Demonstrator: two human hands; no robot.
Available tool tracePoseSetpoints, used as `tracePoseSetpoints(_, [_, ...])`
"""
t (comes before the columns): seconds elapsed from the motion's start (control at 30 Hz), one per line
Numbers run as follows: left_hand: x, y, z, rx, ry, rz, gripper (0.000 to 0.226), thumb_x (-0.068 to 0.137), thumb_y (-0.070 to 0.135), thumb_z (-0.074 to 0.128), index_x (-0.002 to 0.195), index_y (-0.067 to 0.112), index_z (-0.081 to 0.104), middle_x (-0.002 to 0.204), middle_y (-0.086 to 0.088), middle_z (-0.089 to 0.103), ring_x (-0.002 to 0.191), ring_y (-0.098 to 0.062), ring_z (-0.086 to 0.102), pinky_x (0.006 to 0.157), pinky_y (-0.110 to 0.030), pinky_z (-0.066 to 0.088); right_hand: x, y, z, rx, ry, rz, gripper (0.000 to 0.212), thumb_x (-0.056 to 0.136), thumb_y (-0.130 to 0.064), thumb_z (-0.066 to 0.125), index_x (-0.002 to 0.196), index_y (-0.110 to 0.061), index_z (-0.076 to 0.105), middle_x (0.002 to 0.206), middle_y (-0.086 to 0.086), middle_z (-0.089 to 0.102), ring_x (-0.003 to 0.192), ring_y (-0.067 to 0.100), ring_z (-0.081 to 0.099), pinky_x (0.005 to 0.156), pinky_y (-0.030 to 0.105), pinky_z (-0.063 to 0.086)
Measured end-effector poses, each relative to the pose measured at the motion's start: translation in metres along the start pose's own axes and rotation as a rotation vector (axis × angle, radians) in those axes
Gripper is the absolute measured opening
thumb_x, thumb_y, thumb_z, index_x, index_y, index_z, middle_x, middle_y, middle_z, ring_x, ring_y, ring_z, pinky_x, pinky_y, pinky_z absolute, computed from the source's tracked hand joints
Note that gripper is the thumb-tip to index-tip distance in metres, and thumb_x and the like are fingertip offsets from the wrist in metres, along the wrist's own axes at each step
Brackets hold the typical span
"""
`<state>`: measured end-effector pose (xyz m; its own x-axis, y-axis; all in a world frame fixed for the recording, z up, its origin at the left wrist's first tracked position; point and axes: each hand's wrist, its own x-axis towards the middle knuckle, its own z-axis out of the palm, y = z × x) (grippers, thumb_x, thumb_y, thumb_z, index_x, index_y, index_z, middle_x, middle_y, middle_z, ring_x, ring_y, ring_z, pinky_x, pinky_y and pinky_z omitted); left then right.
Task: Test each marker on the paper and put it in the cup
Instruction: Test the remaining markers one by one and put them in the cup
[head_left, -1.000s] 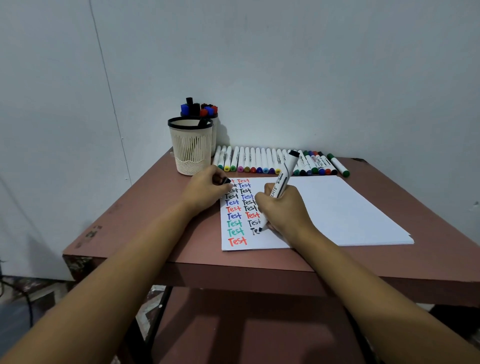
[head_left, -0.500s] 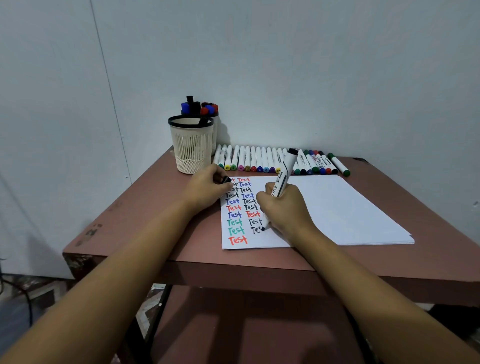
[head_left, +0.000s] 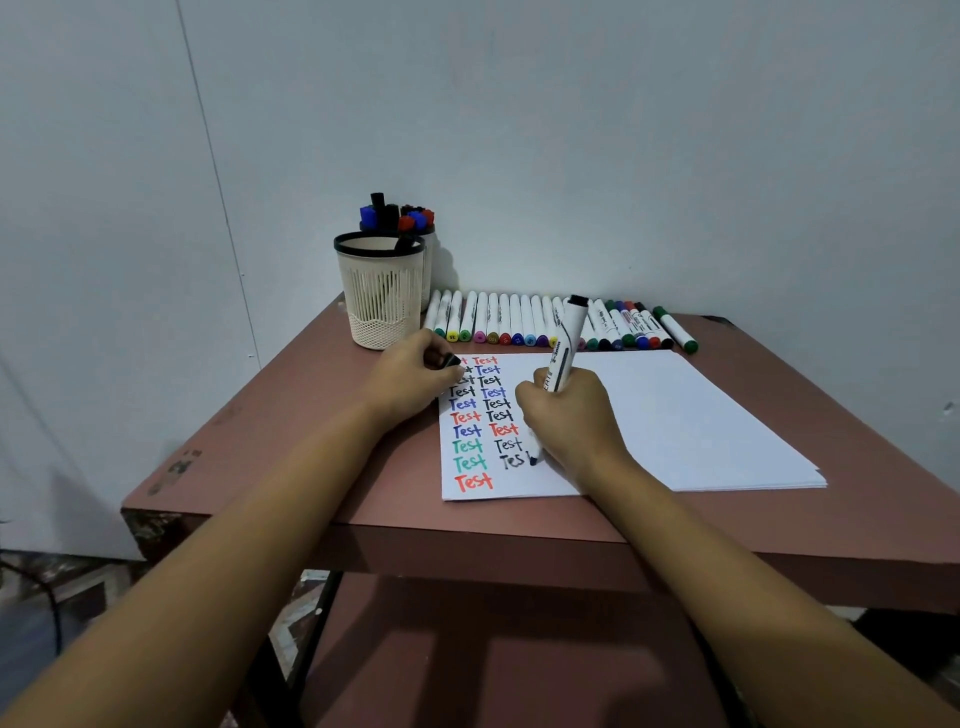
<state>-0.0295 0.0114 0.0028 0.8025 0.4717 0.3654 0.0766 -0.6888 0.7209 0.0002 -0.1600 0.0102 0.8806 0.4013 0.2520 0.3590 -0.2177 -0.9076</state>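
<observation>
My right hand (head_left: 569, 415) grips a white marker (head_left: 567, 343) with a black end, its black tip touching the paper (head_left: 675, 415) beside the letters "Tes" in the second column. My left hand (head_left: 410, 379) rests on the paper's top left corner and holds a small black cap (head_left: 449, 360). The sheet carries two columns of the word "Test" in red, blue, black and green. A cream mesh cup (head_left: 381, 288) with a black rim stands at the back left. Behind it, a second cup (head_left: 427, 260) is full of markers.
Along the wall lies a row of several white markers (head_left: 519, 325) with coloured ends. The paper is a stack on a reddish-brown table (head_left: 260, 441), whose front edge is close to me. A grey wall (head_left: 571, 130) rises right behind the table.
The marker tip has moved right along the line, and the black word has grown from "Te" to "Tes" plus a new stroke. My left hand has stayed put.
</observation>
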Motion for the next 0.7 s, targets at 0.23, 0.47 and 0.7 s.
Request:
tracePoseSetpoints(0.23, [0.0, -0.001, 0.0, 0.014, -0.002, 0.005, 0.022, 0.084, 0.02, 0.067, 0.101, 0.01, 0.058, 0.094, 0.002, 0.055, 0.086, -0.01, 0.05, 0.06, -0.006, 0.035, 0.001, 0.001, -0.002, 0.071, 0.029, 0.061, 0.029, 0.083, -0.009, 0.052, 0.058, -0.015, 0.039, 0.057, 0.003, 0.043, 0.05, 0.017, 0.039, 0.046, 0.022, 0.033])
tracePoseSetpoints(0.47, [0.001, -0.001, 0.001, 0.055, 0.015, 0.013, 0.023, 0.088, 0.021, 0.062, 0.108, 0.009, 0.061, 0.101, -0.001, 0.059, 0.091, -0.01, 0.051, 0.069, -0.017, 0.033, 0.001, 0.0, -0.002, 0.057, 0.051, 0.023, 0.034, 0.085, -0.005, 0.05, 0.057, -0.017, 0.032, 0.053, -0.002, 0.032, 0.047, 0.012, 0.029, 0.044, 0.02, 0.027])
tracePoseSetpoints(0.7, [-0.005, 0.005, 0.002, 0.09, 0.061, 0.164, 0.029, 0.094, 0.018, 0.052, 0.12, 0.008, 0.058, 0.115, -0.009, 0.064, 0.105, -0.019, 0.056, 0.071, -0.009, 0.03, 0.01, -0.004, -0.008, 0.359, 0.156, -0.004, 0.035, 0.09, -0.029, 0.063, 0.061, -0.018, 0.047, 0.053, 0.002, 0.043, 0.043, 0.006, 0.041, 0.041, 0.016, 0.032])
